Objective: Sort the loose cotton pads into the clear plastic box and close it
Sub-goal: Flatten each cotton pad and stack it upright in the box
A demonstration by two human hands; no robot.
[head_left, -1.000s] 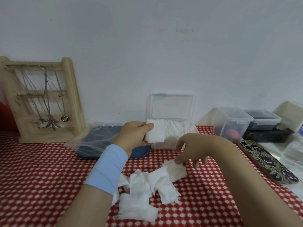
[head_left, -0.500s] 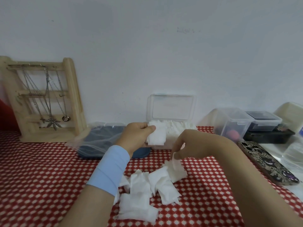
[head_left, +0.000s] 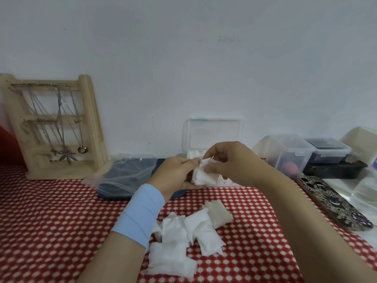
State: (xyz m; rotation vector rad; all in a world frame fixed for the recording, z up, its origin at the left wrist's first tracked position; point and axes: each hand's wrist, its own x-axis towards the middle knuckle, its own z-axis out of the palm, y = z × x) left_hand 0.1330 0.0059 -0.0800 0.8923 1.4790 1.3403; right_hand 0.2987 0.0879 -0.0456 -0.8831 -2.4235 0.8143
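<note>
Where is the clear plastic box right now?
In the head view, the clear plastic box sits centre against the wall, lid up, behind the left hand and right hand, right of the bagged blue tray.

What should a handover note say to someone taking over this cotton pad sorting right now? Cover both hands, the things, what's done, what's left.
Left hand holds a small stack of pads; right hand pinches the same stack from above.
Clear plastic box sits by the wall, lid open and upright.
Done: some pads are already inside.
Left: box the held stack and the loose pads on the checked tablecloth, then close the lid.
</note>
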